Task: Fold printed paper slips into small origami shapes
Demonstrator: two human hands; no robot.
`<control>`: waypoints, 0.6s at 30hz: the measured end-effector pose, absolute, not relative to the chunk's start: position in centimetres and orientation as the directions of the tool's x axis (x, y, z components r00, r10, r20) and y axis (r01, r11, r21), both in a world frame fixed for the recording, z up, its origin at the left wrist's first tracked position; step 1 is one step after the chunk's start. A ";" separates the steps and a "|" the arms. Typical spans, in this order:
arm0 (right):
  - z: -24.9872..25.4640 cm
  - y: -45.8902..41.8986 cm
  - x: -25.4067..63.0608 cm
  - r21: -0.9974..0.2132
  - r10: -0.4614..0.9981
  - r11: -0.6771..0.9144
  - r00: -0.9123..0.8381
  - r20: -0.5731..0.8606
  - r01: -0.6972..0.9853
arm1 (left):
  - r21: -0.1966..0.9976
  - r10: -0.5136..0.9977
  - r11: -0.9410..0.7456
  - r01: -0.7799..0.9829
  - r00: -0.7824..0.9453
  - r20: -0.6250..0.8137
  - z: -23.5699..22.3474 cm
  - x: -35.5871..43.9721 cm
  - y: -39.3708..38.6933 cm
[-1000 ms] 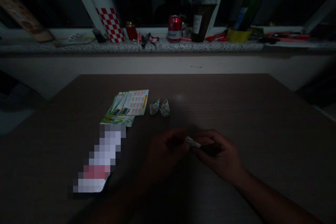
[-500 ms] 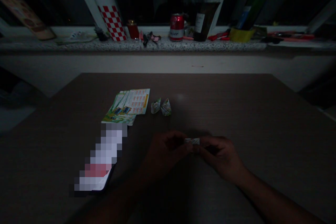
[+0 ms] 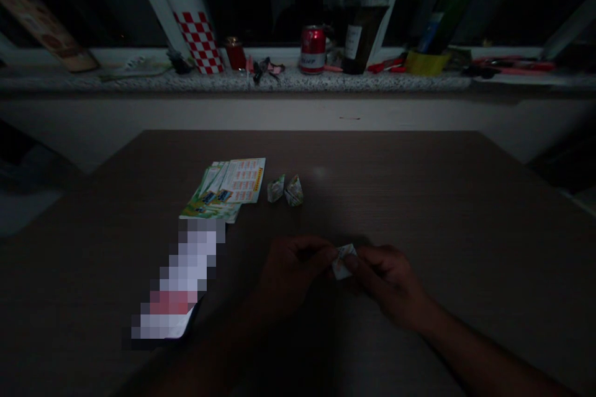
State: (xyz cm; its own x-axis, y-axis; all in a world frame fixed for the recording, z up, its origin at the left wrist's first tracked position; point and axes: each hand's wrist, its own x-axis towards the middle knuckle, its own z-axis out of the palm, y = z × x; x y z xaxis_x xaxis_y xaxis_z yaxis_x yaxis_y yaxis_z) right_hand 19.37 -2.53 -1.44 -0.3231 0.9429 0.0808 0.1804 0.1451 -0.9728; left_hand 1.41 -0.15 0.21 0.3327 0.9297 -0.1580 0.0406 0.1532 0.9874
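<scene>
Held in a pinch by both the left hand and the right hand over the bench, the small folded paper could crease askew or tear if the two grips pull unevenly in this dim light.

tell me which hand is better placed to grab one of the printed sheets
Probably the left hand: it is nearer the printed sheets, while the right hand lies farther off on the other side. Both hold the small folded paper, so the left would likely need to let go.
</scene>
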 end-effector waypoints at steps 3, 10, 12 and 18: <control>-1.6 -2.7 19.4 -0.991 0.942 0.100 -0.330 0.067 0.084 | 0.984 0.926 0.175 -0.036 0.347 -0.152 0.2 1.6 -0.2; -1.5 -2.6 19.7 -0.996 0.919 0.075 -0.390 0.051 0.046 | 0.979 0.900 0.201 -0.035 0.401 -0.171 -0.2 1.5 -0.3; -1.5 -2.6 19.7 -0.994 0.912 0.080 -0.408 0.042 0.076 | 0.989 0.894 0.140 0.057 0.421 -0.151 -0.2 1.4 -0.5; -1.5 -2.7 19.6 -0.998 0.888 0.043 -0.460 0.022 0.036 | 0.999 0.845 0.009 0.036 0.534 -0.027 -0.3 2.0 -1.1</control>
